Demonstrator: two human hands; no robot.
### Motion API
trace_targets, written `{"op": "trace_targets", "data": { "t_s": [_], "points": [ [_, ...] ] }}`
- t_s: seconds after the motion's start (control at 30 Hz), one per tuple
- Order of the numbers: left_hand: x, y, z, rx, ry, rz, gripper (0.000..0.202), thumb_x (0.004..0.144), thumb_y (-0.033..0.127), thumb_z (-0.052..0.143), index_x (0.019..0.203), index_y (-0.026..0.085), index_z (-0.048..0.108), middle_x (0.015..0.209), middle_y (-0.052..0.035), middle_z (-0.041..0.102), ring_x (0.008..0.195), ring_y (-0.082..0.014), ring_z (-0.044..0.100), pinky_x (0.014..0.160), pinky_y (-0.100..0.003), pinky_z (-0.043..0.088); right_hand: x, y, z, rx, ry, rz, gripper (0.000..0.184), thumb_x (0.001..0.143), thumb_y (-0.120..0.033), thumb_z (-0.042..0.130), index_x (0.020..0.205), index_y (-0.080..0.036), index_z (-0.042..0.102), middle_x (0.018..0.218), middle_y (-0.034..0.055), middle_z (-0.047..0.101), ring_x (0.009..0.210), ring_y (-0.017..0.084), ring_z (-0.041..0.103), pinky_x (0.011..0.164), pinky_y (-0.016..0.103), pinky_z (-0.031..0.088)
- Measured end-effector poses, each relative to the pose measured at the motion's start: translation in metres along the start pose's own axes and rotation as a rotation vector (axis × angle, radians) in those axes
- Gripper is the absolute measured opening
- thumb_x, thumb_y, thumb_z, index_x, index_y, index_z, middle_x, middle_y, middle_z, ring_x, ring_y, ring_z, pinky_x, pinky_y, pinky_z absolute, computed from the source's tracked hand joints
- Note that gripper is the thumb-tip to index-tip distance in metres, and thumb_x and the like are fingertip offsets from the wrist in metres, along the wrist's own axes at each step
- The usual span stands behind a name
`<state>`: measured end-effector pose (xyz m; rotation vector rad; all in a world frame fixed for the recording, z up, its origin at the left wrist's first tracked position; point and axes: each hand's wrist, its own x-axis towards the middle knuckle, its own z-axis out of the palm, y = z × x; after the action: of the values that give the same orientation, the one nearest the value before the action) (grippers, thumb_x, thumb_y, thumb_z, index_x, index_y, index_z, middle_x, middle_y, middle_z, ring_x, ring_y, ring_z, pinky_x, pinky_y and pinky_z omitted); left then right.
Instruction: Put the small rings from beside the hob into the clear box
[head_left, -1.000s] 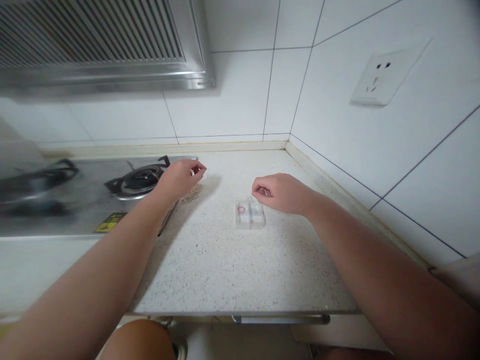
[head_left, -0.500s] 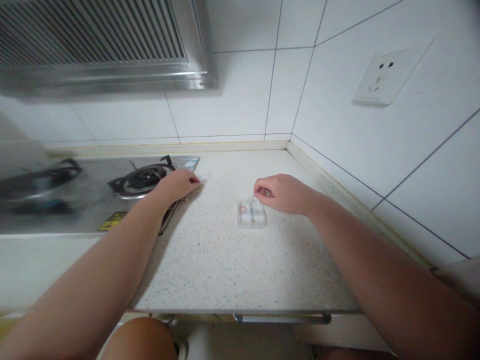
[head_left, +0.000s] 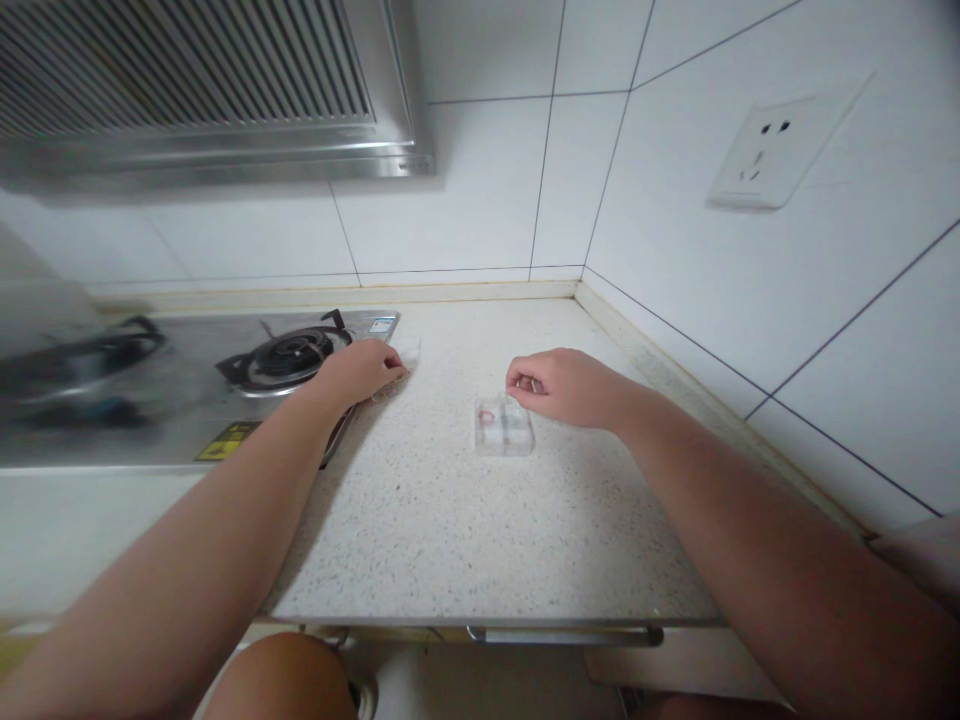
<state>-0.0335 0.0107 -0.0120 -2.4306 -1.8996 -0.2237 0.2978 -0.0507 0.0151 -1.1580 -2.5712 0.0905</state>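
L hand (head_left: 364,368) is palm-down at the R edge of the stove (head_left: 180,440), thumb & fingertips low at a small pile of thin tan loops (head_left: 384,390) on the countertop (head_left: 480,540). Tips look drawn in toward each other; can't tell if they're clamped on a loop. The hand and wrist hide part of the pile. Just behind the fingertips, a clear, thin-looking piece (head_left: 410,350) lies nr the stove's back R corner — too faint to make out.

R hand (head_left: 559,387) is curled, thumb & index tips close together at the back R corner of a clear box (head_left: 491,438). Can't tell whether they grip its rim or only rest by it. The box sits on the countertop btwn the two hands, well in from the front edge and nearer the R edge than the countertop's far L end. It's split into compartments; a small red ring (head_left: 487,418) shows in the back L one.

Stove has a black burner (head_left: 289,352) behind the L wrist, plus a yellow label (head_left: 226,441) at its front edge. Range hood (head_left: 225,80) overhead at L, wall socket (head_left: 769,150) up on the R wall — drawer handle (head_left: 566,636) under the front edge.
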Motion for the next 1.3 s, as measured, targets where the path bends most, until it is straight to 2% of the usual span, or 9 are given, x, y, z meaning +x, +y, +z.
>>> {"op": "trace_targets", "data": {
  "t_s": [0.43, 0.63, 0.83, 0.97, 1.1, 1.3],
  "points": [
    [0.001, 0.0, 0.001, 0.007, -0.036, 0.006, 0.034, 0.086, 0.048, 0.054, 0.091, 0.022, 0.074, 0.093, -0.0096, 0.072, 0.074, -0.0218, 0.064, 0.067, -0.031, 0.045, 0.0, -0.001, 0.0, -0.009, -0.012, -0.007, 0.017, 0.088, -0.032, 0.053, 0.09, -0.023, 0.068, 0.079, 0.0003, 0.07, 0.07, 0.013, 0.058, 0.064, 0.028, 0.034],
    [0.002, 0.0, 0.003, -0.035, 0.031, 0.032, 0.03, 0.089, 0.039, 0.05, 0.095, 0.019, 0.071, 0.1, -0.0103, 0.072, 0.082, -0.0218, 0.064, 0.073, -0.031, 0.045, -0.001, -0.001, 0.0, -0.011, -0.012, -0.013, 0.016, 0.088, -0.031, 0.053, 0.09, -0.023, 0.068, 0.079, 0.0004, 0.07, 0.071, 0.014, 0.059, 0.064, 0.028, 0.034],
    [0.002, 0.005, 0.003, -0.128, 0.108, 0.052, 0.029, 0.092, 0.038, 0.045, 0.096, 0.018, 0.066, 0.095, -0.0102, 0.07, 0.084, -0.0229, 0.063, 0.074, -0.033, 0.044, -0.001, -0.001, 0.0, -0.022, -0.009, -0.01, 0.016, 0.088, -0.032, 0.053, 0.09, -0.024, 0.067, 0.078, -0.0005, 0.07, 0.07, 0.014, 0.059, 0.064, 0.028, 0.034],
    [-0.002, 0.02, -0.001, -0.339, 0.131, 0.094, 0.024, 0.093, 0.035, 0.045, 0.095, 0.018, 0.062, 0.084, -0.0059, 0.067, 0.073, -0.0175, 0.06, 0.066, -0.028, 0.042, -0.001, -0.002, -0.002, -0.029, 0.021, 0.027, 0.016, 0.088, -0.033, 0.055, 0.092, -0.024, 0.067, 0.081, 0.0003, 0.071, 0.069, 0.014, 0.059, 0.064, 0.028, 0.034],
    [-0.01, 0.045, -0.007, -0.586, 0.066, 0.106, 0.028, 0.094, 0.041, 0.044, 0.091, 0.018, 0.06, 0.073, -0.0024, 0.062, 0.059, -0.0128, 0.052, 0.053, -0.024, 0.036, 0.0, -0.004, -0.003, -0.002, 0.077, 0.064, 0.014, 0.086, -0.032, 0.057, 0.091, -0.024, 0.067, 0.079, -0.0006, 0.07, 0.067, 0.013, 0.058, 0.063, 0.028, 0.034],
    [-0.026, 0.087, -0.016, -0.911, -0.017, 0.175, 0.02, 0.092, 0.035, 0.05, 0.086, 0.017, 0.056, 0.071, 0.0006, 0.058, 0.054, -0.0085, 0.044, 0.05, -0.021, 0.034, 0.001, -0.008, -0.002, 0.236, 0.119, 0.113, 0.011, 0.085, -0.03, 0.059, 0.09, -0.024, 0.067, 0.075, -0.0021, 0.068, 0.061, 0.011, 0.054, 0.058, 0.027, 0.034]
  ]
}}
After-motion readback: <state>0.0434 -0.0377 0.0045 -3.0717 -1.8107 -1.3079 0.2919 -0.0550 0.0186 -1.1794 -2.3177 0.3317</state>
